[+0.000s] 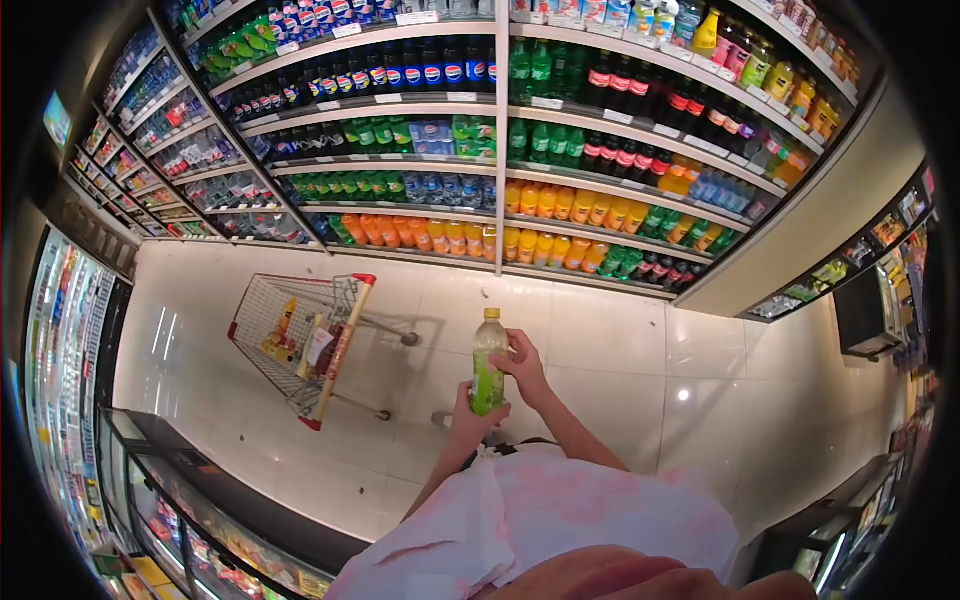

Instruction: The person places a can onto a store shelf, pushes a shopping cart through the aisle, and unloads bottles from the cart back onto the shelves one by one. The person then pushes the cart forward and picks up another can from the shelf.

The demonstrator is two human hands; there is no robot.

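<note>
A clear bottle [489, 350] with a yellow cap and a green label stands upright in front of my body, held in both hands. My left hand [470, 415] wraps round its lower part from the left. Higher up, my right hand [522, 362] has its fingers closed on the bottle's right side. To the left, a metal shopping cart [342, 355] with a red-ended handle stands on the floor, with a few yellow and white packages [283, 325] inside.
Tall shelves [502, 130] full of drink bottles run across the far side. Pale floor tiles [590, 330] lie between them and me. Chilled cases [230, 500] stand at the lower left, another display [850, 510] at the lower right, and a beige pillar [800, 200] at the right.
</note>
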